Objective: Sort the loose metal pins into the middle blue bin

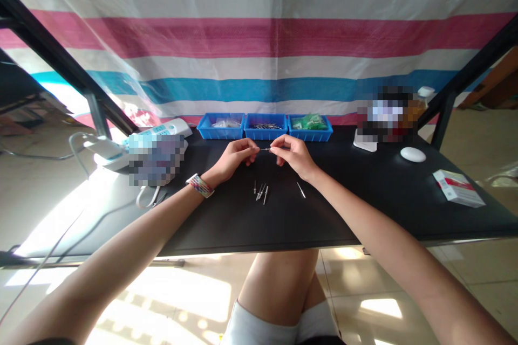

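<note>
Between the fingertips of my left hand (237, 156) and my right hand (295, 154) stretches a thin metal blind rivet (264, 149). Each hand pinches one end of it, just above the black tabletop. Below them lie several similar rivets (261, 193) in a loose group. Another single rivet (301, 190) rests apart from these, near my right forearm. Just beyond my hands stands a middle blue bin (266, 133) with a pile of thin metal pieces inside.
A left blue bin (220, 133) holds clear bags, and a right blue bin (311, 136) holds green-and-clear packets. Power strips (162, 130) and cables occupy the left side. On the right are a white mouse (413, 154), a red-and-white box (458, 188) and a bottle (424, 98).
</note>
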`<state>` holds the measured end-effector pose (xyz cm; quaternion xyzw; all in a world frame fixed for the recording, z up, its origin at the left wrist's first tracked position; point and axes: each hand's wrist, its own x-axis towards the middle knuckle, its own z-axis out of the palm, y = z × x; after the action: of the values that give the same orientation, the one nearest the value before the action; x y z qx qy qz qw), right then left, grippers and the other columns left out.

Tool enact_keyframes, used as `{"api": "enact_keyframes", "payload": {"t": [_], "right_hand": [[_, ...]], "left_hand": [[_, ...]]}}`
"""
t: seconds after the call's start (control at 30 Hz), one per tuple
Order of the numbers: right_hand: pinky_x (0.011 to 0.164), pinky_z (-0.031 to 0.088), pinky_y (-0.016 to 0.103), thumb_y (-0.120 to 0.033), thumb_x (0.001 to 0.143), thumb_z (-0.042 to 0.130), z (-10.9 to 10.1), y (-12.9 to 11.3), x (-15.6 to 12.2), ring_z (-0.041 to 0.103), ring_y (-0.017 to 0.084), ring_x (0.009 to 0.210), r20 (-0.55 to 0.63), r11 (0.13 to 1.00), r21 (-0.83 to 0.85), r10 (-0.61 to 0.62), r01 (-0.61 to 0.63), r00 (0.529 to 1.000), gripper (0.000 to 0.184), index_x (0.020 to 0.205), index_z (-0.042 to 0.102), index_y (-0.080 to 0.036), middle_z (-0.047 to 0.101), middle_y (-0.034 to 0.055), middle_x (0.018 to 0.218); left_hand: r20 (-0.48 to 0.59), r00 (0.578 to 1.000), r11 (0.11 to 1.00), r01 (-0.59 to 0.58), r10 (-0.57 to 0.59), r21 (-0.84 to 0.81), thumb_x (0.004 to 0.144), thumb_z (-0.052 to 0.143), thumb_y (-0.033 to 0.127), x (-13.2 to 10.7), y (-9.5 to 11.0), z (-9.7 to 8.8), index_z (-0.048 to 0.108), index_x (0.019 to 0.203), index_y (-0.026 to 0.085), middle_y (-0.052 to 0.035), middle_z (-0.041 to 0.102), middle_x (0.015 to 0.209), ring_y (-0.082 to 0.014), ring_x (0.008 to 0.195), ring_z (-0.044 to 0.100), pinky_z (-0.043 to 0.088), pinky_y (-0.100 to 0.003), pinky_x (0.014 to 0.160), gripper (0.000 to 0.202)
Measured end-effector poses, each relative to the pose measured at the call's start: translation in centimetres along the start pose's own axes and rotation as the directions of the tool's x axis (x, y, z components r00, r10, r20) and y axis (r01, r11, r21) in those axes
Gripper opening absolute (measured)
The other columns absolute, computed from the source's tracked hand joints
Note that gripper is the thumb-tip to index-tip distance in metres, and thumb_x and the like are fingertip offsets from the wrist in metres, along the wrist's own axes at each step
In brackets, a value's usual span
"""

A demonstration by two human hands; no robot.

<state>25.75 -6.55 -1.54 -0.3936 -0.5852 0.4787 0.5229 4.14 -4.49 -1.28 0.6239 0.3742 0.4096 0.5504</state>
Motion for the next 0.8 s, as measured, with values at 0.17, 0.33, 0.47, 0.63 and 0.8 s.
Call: {"api": "enact_keyframes", "payload": {"t": [0.17, 0.33, 0.47, 0.63, 0.8], "right_hand": [[0.048, 0.051, 0.023, -0.049, 0.073, 0.084, -0.1, -0.1, 0.0, 0.06, 0.01, 0.052, 0.016, 0.999, 0.025, 0.032, -0.033, 0.999, 0.036, 0.085, 0.068, -0.019, 0.071, 0.0001, 0.08], [0.048, 0.052, 0.023, -0.046, 0.072, 0.085, -0.1, -0.1, 0.0, 0.061, 0.01, 0.052, 0.011, 0.997, 0.057, 0.06, -0.06, 0.998, 0.034, 0.084, 0.068, -0.019, 0.07, -0.0003, 0.079], [0.048, 0.052, 0.023, -0.042, 0.071, 0.084, -0.1, -0.1, 0.0, 0.061, 0.011, 0.052, 0.003, 0.994, 0.08, 0.077, -0.077, 0.997, 0.031, 0.084, 0.068, -0.019, 0.069, -0.0006, 0.077], [0.049, 0.054, 0.024, -0.042, 0.07, 0.087, 0.0, -0.1, -0.3, 0.062, 0.011, 0.052, 0.017, 0.994, 0.073, 0.084, -0.085, 0.996, 0.033, 0.083, 0.068, -0.019, 0.067, -0.0019, 0.075], [0.048, 0.053, 0.025, -0.04, 0.07, 0.085, -0.5, 0.1, 0.9, 0.061, 0.012, 0.05, -0.047, 1.0, -0.009, -0.023, 0.023, 0.999, 0.03, 0.076, 0.065, -0.019, 0.064, -0.0023, 0.067]], "left_hand": [[-0.015, 1.0, 1.0, -0.026, 0.026, 0.001, 0.079, 0.084, 0.044, 0.0, 0.0, 0.0, 0.065, 0.08, 0.017, 0.0006, 0.06, 0.067, -0.0119, 0.059, 0.052, 0.04, -0.025, 0.057, 0.033], [-0.02, 0.998, 0.998, -0.063, 0.063, -0.008, 0.078, 0.085, 0.041, 0.0, 0.0, 0.2, 0.066, 0.08, 0.017, 0.001, 0.058, 0.068, -0.011, 0.059, 0.051, 0.038, -0.025, 0.056, 0.031], [-0.033, 0.997, 0.998, -0.064, 0.064, -0.006, 0.076, 0.087, 0.041, 0.0, 0.0, 0.2, 0.066, 0.08, 0.017, 0.0014, 0.058, 0.069, -0.0103, 0.059, 0.05, 0.037, -0.024, 0.054, 0.032], [-0.046, 0.998, 0.999, -0.045, 0.045, 0.0, 0.074, 0.088, 0.041, -0.1, 0.1, 0.2, 0.066, 0.08, 0.017, 0.0023, 0.055, 0.067, -0.009, 0.056, 0.046, 0.033, -0.024, 0.051, 0.033], [-0.024, 0.998, 0.997, -0.052, 0.051, -0.053, 0.075, 0.086, 0.037, -0.1, 0.3, 0.4, 0.063, 0.09, 0.018, 0.0051, 0.054, 0.065, -0.0075, 0.052, 0.045, 0.031, -0.022, 0.049, 0.034]]}}
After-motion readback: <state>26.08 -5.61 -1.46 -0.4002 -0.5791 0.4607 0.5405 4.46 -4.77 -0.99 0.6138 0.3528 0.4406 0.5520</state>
